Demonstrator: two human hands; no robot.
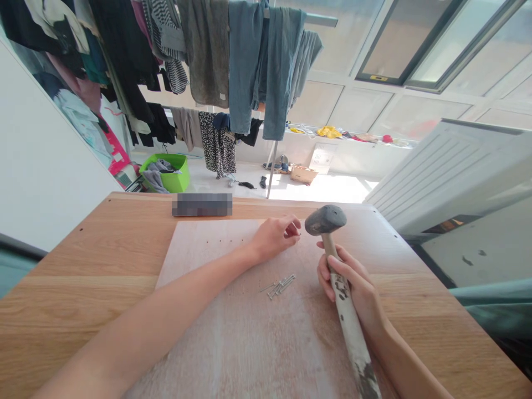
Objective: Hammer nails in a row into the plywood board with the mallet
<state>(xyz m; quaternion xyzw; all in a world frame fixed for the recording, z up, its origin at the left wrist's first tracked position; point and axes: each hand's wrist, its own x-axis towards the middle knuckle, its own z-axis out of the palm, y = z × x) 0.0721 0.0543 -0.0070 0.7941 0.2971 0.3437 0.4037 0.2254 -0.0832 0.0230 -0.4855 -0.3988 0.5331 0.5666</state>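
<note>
My right hand (351, 274) is wrapped around the worn, pale handle of a mallet (326, 220). Its dark grey head is raised over the right part of a thin wooden board (216, 332). Just left of the mallet head, my left hand (276, 237) is low over the board with thumb and fingers pinched together. Whatever sits between those fingertips is too small to make out. A small pile of nails (281, 286) lies on the board below my left hand. Several small dark dots (220, 241) run in a row left of that wrist.
The board rests on a wooden table (62, 288). A blurred grey block (202, 204) is at the table's far edge. Beyond are hanging clothes (245, 66), a green basket (168, 172) with clothes, and a cardboard box (303, 174). A white ribbed panel (444, 166) stands right.
</note>
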